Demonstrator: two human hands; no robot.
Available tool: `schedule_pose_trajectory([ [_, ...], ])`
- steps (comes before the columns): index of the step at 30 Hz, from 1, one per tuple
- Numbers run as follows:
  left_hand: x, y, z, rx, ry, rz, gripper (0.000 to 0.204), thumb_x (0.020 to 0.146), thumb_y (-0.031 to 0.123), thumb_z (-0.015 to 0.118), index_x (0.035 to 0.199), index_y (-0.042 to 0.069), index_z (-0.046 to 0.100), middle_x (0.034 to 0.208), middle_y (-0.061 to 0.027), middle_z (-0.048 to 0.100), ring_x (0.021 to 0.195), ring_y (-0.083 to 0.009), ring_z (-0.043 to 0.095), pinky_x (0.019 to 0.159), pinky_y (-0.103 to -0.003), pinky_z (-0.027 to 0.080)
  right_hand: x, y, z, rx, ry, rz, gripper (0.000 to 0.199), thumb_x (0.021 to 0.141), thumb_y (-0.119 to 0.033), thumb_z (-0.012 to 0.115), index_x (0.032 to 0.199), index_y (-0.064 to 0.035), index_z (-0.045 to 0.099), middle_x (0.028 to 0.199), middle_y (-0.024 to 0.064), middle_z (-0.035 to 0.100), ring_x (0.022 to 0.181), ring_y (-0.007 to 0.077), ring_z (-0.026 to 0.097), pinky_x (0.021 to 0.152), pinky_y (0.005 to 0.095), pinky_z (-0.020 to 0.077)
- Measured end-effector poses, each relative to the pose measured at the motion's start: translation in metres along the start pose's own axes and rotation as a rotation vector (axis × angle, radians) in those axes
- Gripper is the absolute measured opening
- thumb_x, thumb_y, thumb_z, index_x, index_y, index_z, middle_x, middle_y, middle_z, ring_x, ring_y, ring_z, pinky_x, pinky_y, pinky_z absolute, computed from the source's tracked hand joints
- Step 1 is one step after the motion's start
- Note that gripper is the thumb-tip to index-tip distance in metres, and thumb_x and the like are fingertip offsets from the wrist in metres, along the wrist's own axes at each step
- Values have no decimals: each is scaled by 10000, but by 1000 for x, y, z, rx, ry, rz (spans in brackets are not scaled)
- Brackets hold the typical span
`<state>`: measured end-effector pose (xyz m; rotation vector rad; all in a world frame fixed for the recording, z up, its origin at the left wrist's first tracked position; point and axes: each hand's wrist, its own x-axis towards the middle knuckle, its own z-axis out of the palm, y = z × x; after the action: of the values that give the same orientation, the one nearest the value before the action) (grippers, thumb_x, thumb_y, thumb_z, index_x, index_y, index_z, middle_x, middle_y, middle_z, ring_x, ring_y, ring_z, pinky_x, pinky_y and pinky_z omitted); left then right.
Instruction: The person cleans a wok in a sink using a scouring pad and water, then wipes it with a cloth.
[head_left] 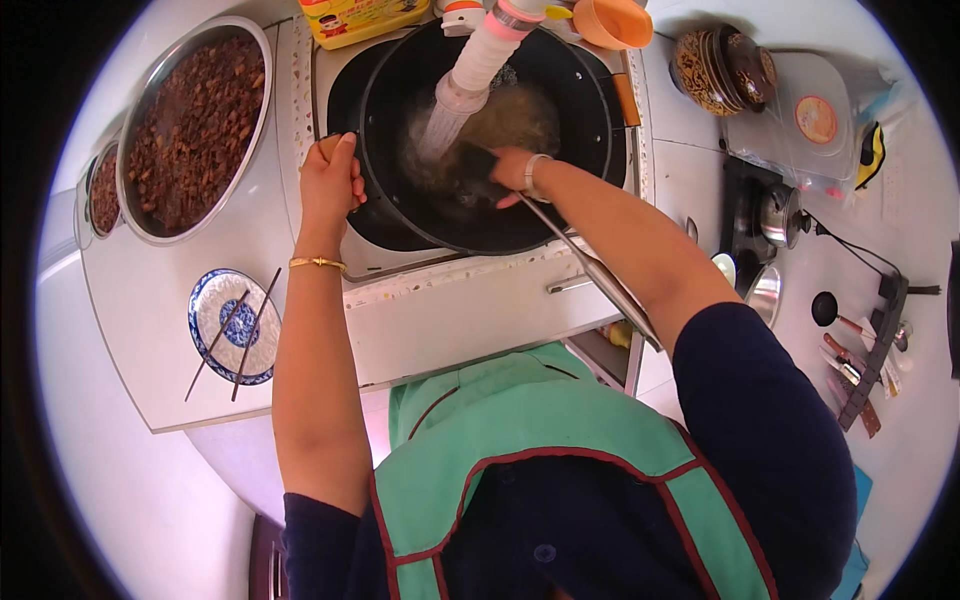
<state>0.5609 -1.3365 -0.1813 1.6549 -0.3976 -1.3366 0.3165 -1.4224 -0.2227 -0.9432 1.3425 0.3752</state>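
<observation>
At the far middle of the bench [150, 330], a black wok [585, 110] sits in the recessed sink, with a ribbed white hose [478, 60] pouring water into its murky, foamy pool. Left hand [330, 180]: fingers clamped over the wok's left rim, wrist with gold bangle [317, 263] above the bench edge. Right hand [510, 172]: inside the wok, fingers closed on a dark scrubber [478, 168] near the bottom, just right of the water stream. A long metal handle [590, 270] runs from the wok back under the right forearm; what it belongs to is hidden. Judgement: scrubbing step. Good practice would be to keep the left grip firm so the wok does not rock, work the scrubber in circles from centre up the walls, and keep the stream off the rim to limit splash. Left end of bench: steel basin [135, 215] of chopped brown food; near left corner, blue plate [205, 310] with chopsticks [255, 335] across it, well apart from the wok.
</observation>
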Motion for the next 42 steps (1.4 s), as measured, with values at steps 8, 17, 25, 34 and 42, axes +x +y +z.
schedule_pose_trajectory([
  [8, 3, -2, 5, 76, 35, 33, 222, 879, 271, 560, 894, 61, 490, 582, 6, 450, 396, -74, 400, 353, -220, 342, 30, 13, 5, 389, -49, 227, 302, 834, -24, 559, 1106, 61, 459, 1012, 196, 576, 697, 318, 661, 429, 285, 502],
  [17, 4, -3, 4, 76, 76, 60, 245, 863, 261, 573, 867, 34, 481, 563, -13, 474, 375, -91, 419, 340, -240, 352, 19, 22, -29, -19, 124, 164, 390, 734, -227, 745, 928, 67, 578, 746, 127, 611, 508, 181, 581, 387, 259, 469],
  [25, 0, -1, 7, 67, 77, 26, 232, 866, 259, 578, 881, 55, 469, 581, -5, 465, 383, -85, 406, 355, -240, 367, -17, 34, -6, -867, 668, -281, 629, 705, -207, 725, 1253, -92, 440, 1190, 241, 460, 960, 366, 584, 812, 397, 497],
  [34, -2, 1, 5, 142, 70, 84, 250, 860, 263, 571, 879, 31, 478, 578, -15, 481, 393, -89, 429, 361, -246, 379, -4, -12, 28, -1507, 453, -484, 265, 806, -124, 488, 1038, -117, 615, 1062, 177, 594, 864, 319, 633, 725, 396, 513],
  [42, -6, 1, 11, 75, 71, 87, 251, 857, 257, 571, 897, 25, 482, 577, -16, 481, 397, -89, 431, 364, -244, 387, -11, -58, 54, -1577, 589, -467, 222, 827, -136, 481, 863, -86, 695, 954, 124, 663, 920, 286, 633, 731, 388, 515],
])
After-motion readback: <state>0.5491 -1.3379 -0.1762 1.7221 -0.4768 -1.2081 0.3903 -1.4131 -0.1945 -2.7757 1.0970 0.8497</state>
